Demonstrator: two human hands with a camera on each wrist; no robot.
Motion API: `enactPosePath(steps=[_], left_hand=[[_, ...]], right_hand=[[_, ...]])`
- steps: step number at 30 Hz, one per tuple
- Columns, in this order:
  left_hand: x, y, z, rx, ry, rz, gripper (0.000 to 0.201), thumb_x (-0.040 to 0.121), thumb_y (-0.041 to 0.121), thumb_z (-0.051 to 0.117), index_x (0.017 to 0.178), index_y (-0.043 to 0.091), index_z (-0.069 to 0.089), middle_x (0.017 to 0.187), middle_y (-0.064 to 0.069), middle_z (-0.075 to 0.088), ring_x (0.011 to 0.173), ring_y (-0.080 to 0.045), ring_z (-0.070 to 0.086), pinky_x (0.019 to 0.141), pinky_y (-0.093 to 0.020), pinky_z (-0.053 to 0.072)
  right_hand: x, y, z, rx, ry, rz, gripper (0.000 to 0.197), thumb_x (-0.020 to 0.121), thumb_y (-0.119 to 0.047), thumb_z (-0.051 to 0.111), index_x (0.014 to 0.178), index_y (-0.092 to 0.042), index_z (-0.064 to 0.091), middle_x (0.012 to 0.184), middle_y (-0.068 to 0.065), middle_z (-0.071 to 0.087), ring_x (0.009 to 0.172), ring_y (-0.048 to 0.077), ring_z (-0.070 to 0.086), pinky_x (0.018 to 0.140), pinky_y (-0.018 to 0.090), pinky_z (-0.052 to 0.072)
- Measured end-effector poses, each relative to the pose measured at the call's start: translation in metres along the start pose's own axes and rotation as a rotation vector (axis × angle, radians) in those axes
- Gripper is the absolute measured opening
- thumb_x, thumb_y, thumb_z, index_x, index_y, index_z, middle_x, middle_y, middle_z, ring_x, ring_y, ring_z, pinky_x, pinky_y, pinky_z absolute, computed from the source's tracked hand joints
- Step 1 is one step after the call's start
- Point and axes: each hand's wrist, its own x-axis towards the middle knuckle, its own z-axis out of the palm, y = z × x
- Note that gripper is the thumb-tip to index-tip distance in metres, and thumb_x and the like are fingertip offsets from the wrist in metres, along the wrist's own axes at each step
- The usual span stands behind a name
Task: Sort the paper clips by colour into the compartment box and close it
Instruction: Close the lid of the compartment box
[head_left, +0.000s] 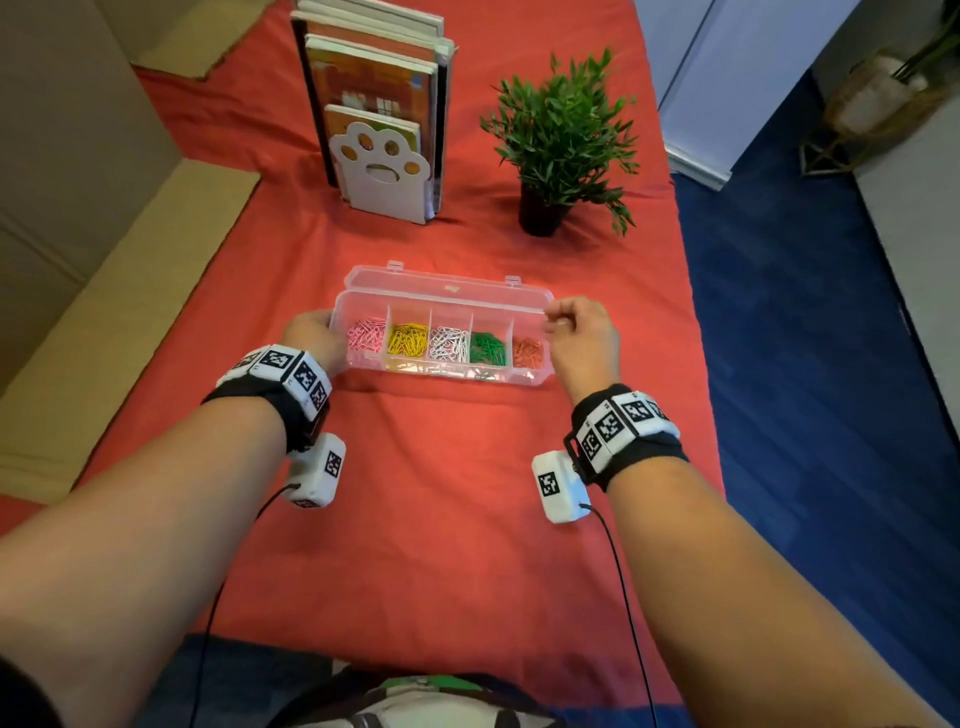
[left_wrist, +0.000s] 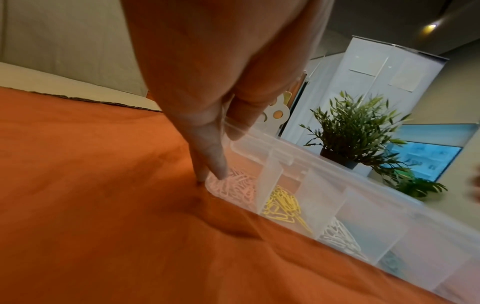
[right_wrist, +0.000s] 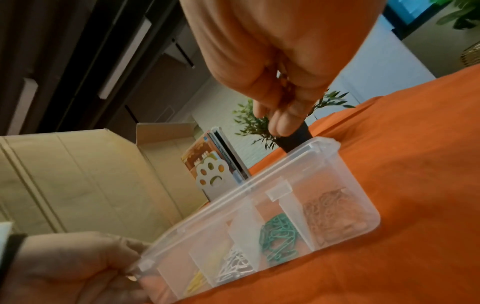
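At the middle of the red cloth (head_left: 467, 467), near the person: one clear compartment box (head_left: 441, 371), lid (head_left: 447, 291) tipped up along the far side, not yet shut; five compartments, left to right pink clips (head_left: 366, 335), yellow clips (head_left: 409, 340), white clips (head_left: 448, 344), green clips (head_left: 487, 348), orange clips (head_left: 528, 352), each colour apart, sorting judged complete. Left hand (head_left: 311, 332): fingers curled round the box's left end, steadying it. Right hand (head_left: 579, 330): fingers closed, seemingly pinching the lid's right edge, though the contact itself is small and hard to confirm. Far behind: bookend with books (head_left: 382, 161); potted plant (head_left: 563, 135).

Step in hand, as judged: closing. Advice: keep the left end pinned so the base does not slide on the cloth; bring the lid down level over the dividers; press both latch tabs at the near edge until seated; check no clip lies across the rim.

Hard to make out: a narrow strip along the near wall holds glinting bits, possibly stray clips or reflections, cannot tell; left fingertips partly hidden behind the box wall; wrist views blurred; latches not clearly seen.
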Motion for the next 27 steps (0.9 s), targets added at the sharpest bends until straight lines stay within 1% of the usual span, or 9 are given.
enactPosePath(steps=[3,7,9,12,16,19,22,25,27], left_hand=[[0.0,-0.009,0.0,-0.034,-0.016,-0.004,0.032,0.092,0.034,0.048,0.091,0.008,0.067,0.082,-0.022,0.067,0.075,-0.036,0.066,0.076,-0.045,0.056],[0.014,-0.02,0.002,-0.062,-0.042,-0.048,0.03,0.094,0.023,0.041,0.108,0.008,0.063,0.101,-0.026,0.067,0.093,-0.041,0.065,0.085,-0.051,0.053],[0.017,-0.022,0.002,-0.078,-0.061,-0.073,0.031,0.094,0.023,0.04,0.113,0.009,0.061,0.104,-0.022,0.067,0.095,-0.038,0.065,0.087,-0.048,0.053],[0.022,-0.027,0.003,-0.113,-0.06,-0.083,0.031,0.093,0.024,0.042,0.113,0.012,0.062,0.106,-0.021,0.067,0.097,-0.037,0.065,0.089,-0.049,0.053],[0.023,-0.028,0.003,-0.143,-0.03,-0.102,0.03,0.093,0.022,0.044,0.114,0.011,0.062,0.106,-0.021,0.068,0.096,-0.037,0.065,0.088,-0.047,0.053],[0.016,-0.02,0.0,-0.245,-0.025,-0.171,0.033,0.091,0.015,0.047,0.121,0.007,0.057,0.118,-0.02,0.063,0.108,-0.036,0.061,0.094,-0.043,0.051],[0.008,-0.011,-0.007,-0.348,-0.121,-0.193,0.031,0.087,0.017,0.058,0.117,0.009,0.057,0.11,-0.018,0.064,0.111,-0.035,0.058,0.087,-0.037,0.048],[0.004,-0.007,-0.011,-0.685,-0.072,-0.307,0.022,0.092,0.024,0.037,0.083,0.019,0.056,0.082,-0.008,0.06,0.102,-0.033,0.057,0.075,-0.032,0.046],[0.006,-0.01,-0.01,-0.77,-0.109,-0.372,0.036,0.094,0.038,0.028,0.096,0.016,0.057,0.09,-0.007,0.061,0.099,-0.03,0.052,0.087,-0.036,0.043]], right_hand=[[-0.002,0.0,0.006,-0.126,-0.092,0.009,0.034,0.085,0.001,0.042,0.106,-0.011,0.066,0.109,0.01,0.065,0.096,0.021,0.06,0.076,0.013,0.037],[0.005,0.004,0.003,-0.249,0.03,0.031,0.037,0.083,-0.001,0.042,0.112,-0.009,0.065,0.115,0.018,0.058,0.107,0.033,0.055,0.093,0.028,0.04],[0.012,0.005,0.001,-0.284,-0.102,0.175,0.039,0.087,-0.006,0.043,0.124,-0.008,0.057,0.12,0.012,0.058,0.11,0.031,0.056,0.091,0.027,0.041],[0.018,0.005,0.003,0.0,-0.232,0.39,0.042,0.091,-0.001,0.041,0.133,-0.006,0.047,0.124,0.016,0.06,0.106,0.028,0.061,0.083,0.028,0.049],[0.018,0.01,0.004,0.462,-0.125,0.469,0.069,0.082,0.018,0.046,0.144,-0.005,0.026,0.136,0.008,0.052,0.119,0.021,0.054,0.101,0.042,0.047],[0.014,0.013,0.001,0.52,-0.101,0.345,0.074,0.071,0.027,0.044,0.134,-0.012,0.046,0.12,0.006,0.064,0.108,0.019,0.062,0.089,0.033,0.054],[0.008,0.012,-0.006,0.416,0.001,0.275,0.047,0.082,0.015,0.04,0.109,-0.015,0.065,0.11,0.001,0.066,0.092,0.008,0.059,0.081,0.014,0.046],[-0.001,0.019,-0.016,0.505,0.036,0.322,0.045,0.082,0.01,0.036,0.081,-0.021,0.069,0.121,0.0,0.062,0.109,0.01,0.057,0.093,0.028,0.041],[-0.009,0.021,-0.023,0.481,0.013,0.279,0.042,0.085,0.004,0.039,0.086,-0.025,0.069,0.122,-0.002,0.062,0.117,0.011,0.055,0.103,0.033,0.04]])
